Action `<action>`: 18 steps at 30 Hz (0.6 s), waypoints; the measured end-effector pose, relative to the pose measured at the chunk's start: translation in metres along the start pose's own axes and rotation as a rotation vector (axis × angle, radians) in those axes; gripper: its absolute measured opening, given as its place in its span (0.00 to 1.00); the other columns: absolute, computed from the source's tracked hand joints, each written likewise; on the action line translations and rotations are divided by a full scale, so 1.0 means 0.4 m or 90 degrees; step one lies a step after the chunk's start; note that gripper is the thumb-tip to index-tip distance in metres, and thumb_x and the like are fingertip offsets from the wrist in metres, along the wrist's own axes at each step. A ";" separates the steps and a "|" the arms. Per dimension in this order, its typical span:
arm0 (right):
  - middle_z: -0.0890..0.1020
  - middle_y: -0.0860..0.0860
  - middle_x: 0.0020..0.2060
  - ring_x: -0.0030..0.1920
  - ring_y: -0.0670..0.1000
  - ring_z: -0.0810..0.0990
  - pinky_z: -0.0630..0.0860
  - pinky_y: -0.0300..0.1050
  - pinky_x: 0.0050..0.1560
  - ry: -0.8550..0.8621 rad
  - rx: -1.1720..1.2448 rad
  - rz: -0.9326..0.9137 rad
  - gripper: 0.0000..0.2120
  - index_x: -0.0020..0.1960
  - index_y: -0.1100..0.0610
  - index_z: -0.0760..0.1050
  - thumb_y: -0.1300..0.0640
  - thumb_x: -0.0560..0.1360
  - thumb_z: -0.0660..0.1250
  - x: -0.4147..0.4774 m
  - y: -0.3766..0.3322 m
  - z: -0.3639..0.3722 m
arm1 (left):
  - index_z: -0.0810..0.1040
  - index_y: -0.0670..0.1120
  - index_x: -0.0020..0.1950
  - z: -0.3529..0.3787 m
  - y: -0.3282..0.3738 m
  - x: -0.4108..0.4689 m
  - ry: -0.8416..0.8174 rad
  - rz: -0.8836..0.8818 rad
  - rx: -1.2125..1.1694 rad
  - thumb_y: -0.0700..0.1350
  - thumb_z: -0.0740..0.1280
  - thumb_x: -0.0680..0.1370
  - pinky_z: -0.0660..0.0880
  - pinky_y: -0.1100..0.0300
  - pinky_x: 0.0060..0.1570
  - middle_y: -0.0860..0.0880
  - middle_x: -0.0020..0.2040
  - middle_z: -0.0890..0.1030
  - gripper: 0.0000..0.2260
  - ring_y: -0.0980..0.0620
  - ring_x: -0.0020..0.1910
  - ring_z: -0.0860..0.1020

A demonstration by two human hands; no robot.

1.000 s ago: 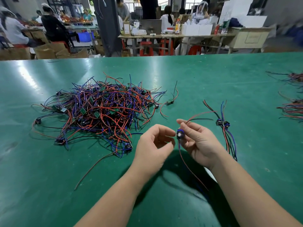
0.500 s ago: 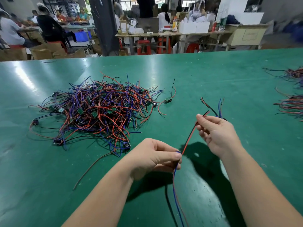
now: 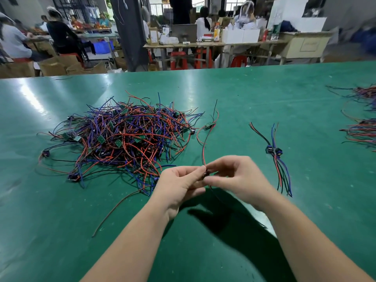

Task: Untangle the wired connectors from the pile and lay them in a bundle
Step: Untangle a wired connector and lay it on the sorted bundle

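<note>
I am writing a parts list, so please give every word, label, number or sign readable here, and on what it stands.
No text here can be read.
Green boards in the pile: print too small.
Connector pinched between left hand and right hand: blurred, no marking shows.
Brown carton in the background: label blurred.
Bottle in the background: label blurred.

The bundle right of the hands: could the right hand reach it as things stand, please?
Probably yes. The bundle lies right of the right hand, with only table between. But its fingers, with the left hand, pinch a wire, so it would arrive full.
</note>
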State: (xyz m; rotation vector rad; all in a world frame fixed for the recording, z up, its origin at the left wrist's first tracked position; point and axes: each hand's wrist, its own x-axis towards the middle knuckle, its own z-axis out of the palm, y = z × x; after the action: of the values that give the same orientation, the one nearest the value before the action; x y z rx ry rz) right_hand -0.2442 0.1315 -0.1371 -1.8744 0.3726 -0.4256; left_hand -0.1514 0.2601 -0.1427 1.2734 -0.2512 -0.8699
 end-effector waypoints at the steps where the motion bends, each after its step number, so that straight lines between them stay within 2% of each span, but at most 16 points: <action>1: 0.85 0.49 0.38 0.37 0.45 0.82 0.80 0.41 0.43 0.010 -0.063 -0.031 0.10 0.43 0.53 0.82 0.63 0.65 0.77 -0.001 0.002 0.009 | 0.82 0.40 0.46 -0.001 0.000 -0.001 -0.008 0.006 0.014 0.46 0.72 0.68 0.78 0.64 0.31 0.45 0.40 0.85 0.12 0.53 0.37 0.84; 3: 0.85 0.47 0.35 0.36 0.46 0.82 0.80 0.46 0.42 0.073 -0.104 -0.061 0.08 0.40 0.52 0.82 0.64 0.67 0.75 0.007 0.004 0.005 | 0.82 0.43 0.50 0.000 0.000 -0.005 -0.040 0.020 0.042 0.47 0.69 0.73 0.78 0.63 0.34 0.46 0.45 0.85 0.10 0.51 0.43 0.84; 6: 0.85 0.50 0.37 0.37 0.51 0.82 0.81 0.51 0.45 0.074 0.007 -0.056 0.08 0.39 0.51 0.82 0.64 0.69 0.75 0.011 0.003 -0.019 | 0.82 0.46 0.55 0.000 0.003 -0.008 -0.092 0.060 0.069 0.44 0.68 0.75 0.79 0.61 0.40 0.47 0.50 0.85 0.10 0.51 0.50 0.83; 9: 0.85 0.51 0.37 0.36 0.50 0.81 0.80 0.48 0.43 0.079 0.039 -0.071 0.07 0.39 0.52 0.82 0.62 0.67 0.76 0.008 0.001 -0.025 | 0.80 0.49 0.58 0.002 0.001 -0.011 -0.120 0.093 0.108 0.39 0.65 0.79 0.80 0.58 0.49 0.48 0.52 0.84 0.11 0.51 0.53 0.82; 12: 0.85 0.49 0.34 0.33 0.45 0.79 0.76 0.39 0.36 0.133 0.070 -0.126 0.10 0.38 0.52 0.82 0.66 0.67 0.76 0.008 -0.010 -0.026 | 0.79 0.51 0.59 0.010 0.006 -0.018 -0.137 0.130 0.134 0.36 0.65 0.78 0.77 0.63 0.53 0.51 0.53 0.84 0.14 0.55 0.54 0.81; 13: 0.85 0.48 0.34 0.33 0.43 0.79 0.75 0.35 0.35 0.169 0.096 -0.150 0.10 0.38 0.52 0.82 0.67 0.67 0.75 0.009 -0.015 -0.038 | 0.79 0.51 0.59 0.006 0.011 -0.019 -0.123 0.174 0.190 0.35 0.66 0.77 0.76 0.65 0.55 0.51 0.55 0.83 0.14 0.58 0.54 0.80; 14: 0.85 0.47 0.34 0.33 0.43 0.79 0.74 0.33 0.36 0.219 0.126 -0.171 0.11 0.38 0.52 0.82 0.68 0.68 0.74 0.009 -0.020 -0.056 | 0.79 0.50 0.60 -0.006 0.019 -0.016 -0.075 0.240 0.293 0.36 0.67 0.77 0.73 0.67 0.58 0.51 0.57 0.82 0.15 0.60 0.55 0.79; 16: 0.84 0.45 0.34 0.33 0.41 0.79 0.74 0.32 0.37 0.354 0.146 -0.205 0.09 0.40 0.52 0.82 0.66 0.69 0.74 0.008 -0.020 -0.116 | 0.80 0.47 0.60 -0.045 0.041 -0.008 0.132 0.413 0.567 0.37 0.69 0.75 0.67 0.68 0.62 0.51 0.58 0.81 0.15 0.59 0.57 0.77; 17: 0.84 0.43 0.34 0.33 0.40 0.79 0.74 0.31 0.37 0.426 0.120 -0.210 0.08 0.41 0.52 0.81 0.65 0.69 0.74 0.008 -0.013 -0.153 | 0.82 0.47 0.58 -0.067 0.052 -0.005 0.244 0.481 0.648 0.37 0.70 0.73 0.65 0.67 0.61 0.50 0.58 0.81 0.14 0.55 0.57 0.76; 18: 0.83 0.41 0.33 0.33 0.38 0.79 0.74 0.31 0.36 0.488 0.081 -0.200 0.08 0.41 0.51 0.81 0.64 0.70 0.73 0.011 0.000 -0.191 | 0.82 0.47 0.57 -0.089 0.061 -0.002 0.335 0.503 0.682 0.38 0.69 0.73 0.63 0.65 0.60 0.48 0.57 0.81 0.13 0.51 0.58 0.76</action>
State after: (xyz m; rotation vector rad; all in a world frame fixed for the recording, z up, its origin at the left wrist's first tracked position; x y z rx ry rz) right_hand -0.2754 0.0662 -0.1128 -1.5871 0.5368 -1.3594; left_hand -0.1198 0.2874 -0.1317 2.0898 -0.7867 0.3891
